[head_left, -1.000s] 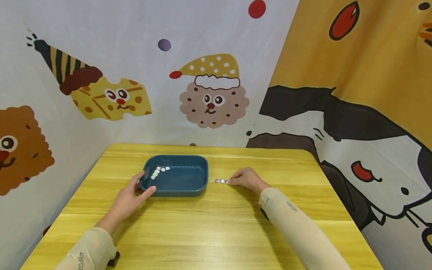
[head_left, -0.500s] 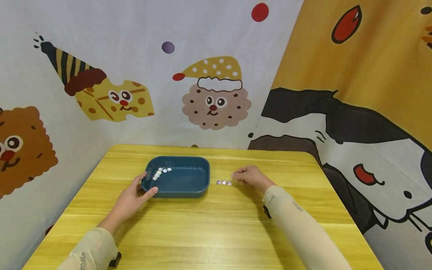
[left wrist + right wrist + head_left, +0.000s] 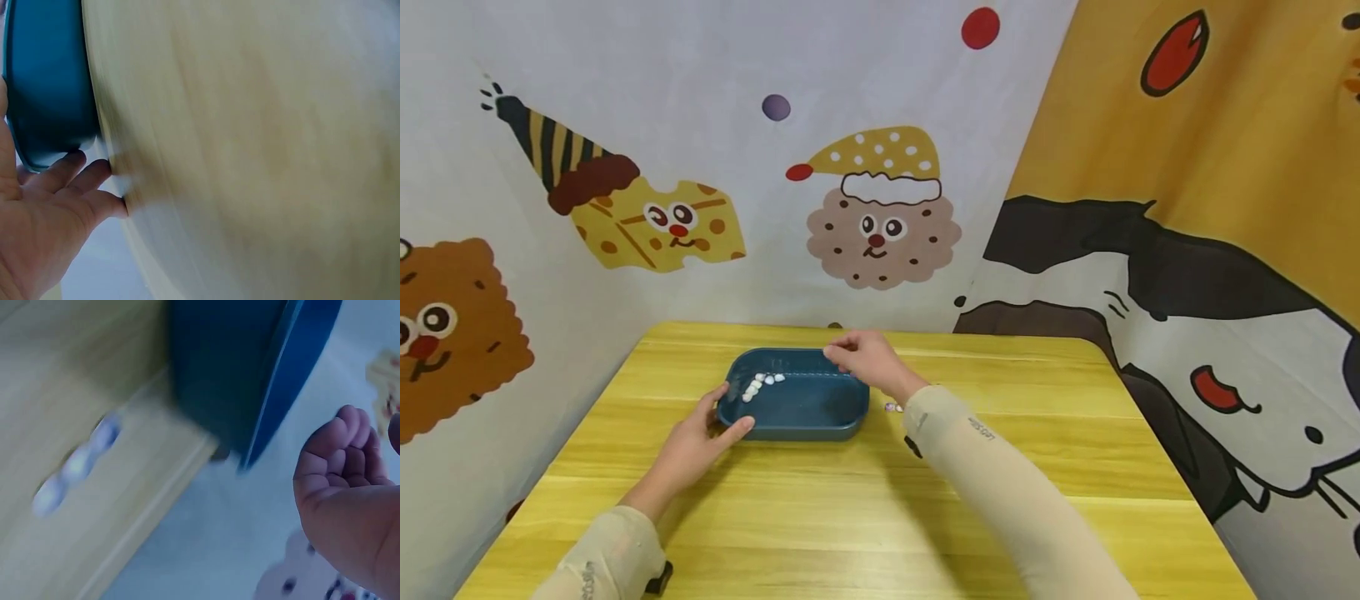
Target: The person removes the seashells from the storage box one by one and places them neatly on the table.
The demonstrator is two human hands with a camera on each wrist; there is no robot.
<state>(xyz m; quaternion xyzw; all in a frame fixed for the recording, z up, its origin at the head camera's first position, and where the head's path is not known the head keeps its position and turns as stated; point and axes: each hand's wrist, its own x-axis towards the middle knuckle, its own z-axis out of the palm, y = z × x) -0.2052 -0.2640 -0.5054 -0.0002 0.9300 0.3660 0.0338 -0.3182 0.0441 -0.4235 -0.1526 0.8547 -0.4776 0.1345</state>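
Observation:
A dark blue rectangular tray stands on the table, with several small white, pebble-like pieces lying in its left part. My left hand holds the tray's left end, thumb at the front rim and fingers at the left side. Over the tray's back right corner hovers my right hand, fingers curled and fingertips brought together. Anything between those fingertips is hidden. In the right wrist view, three whitish-purple pieces lie in a row on the table, to the right of the tray; my forearm partly covers them in the head view.
The yellow wood-grain table ends at a rounded back edge against a printed cloth with cartoon figures. Cloth also hangs along the left and right sides.
My right hand has lifted away from the row of small pieces and moved left over the tray's back right corner. My left hand keeps its place on the tray.

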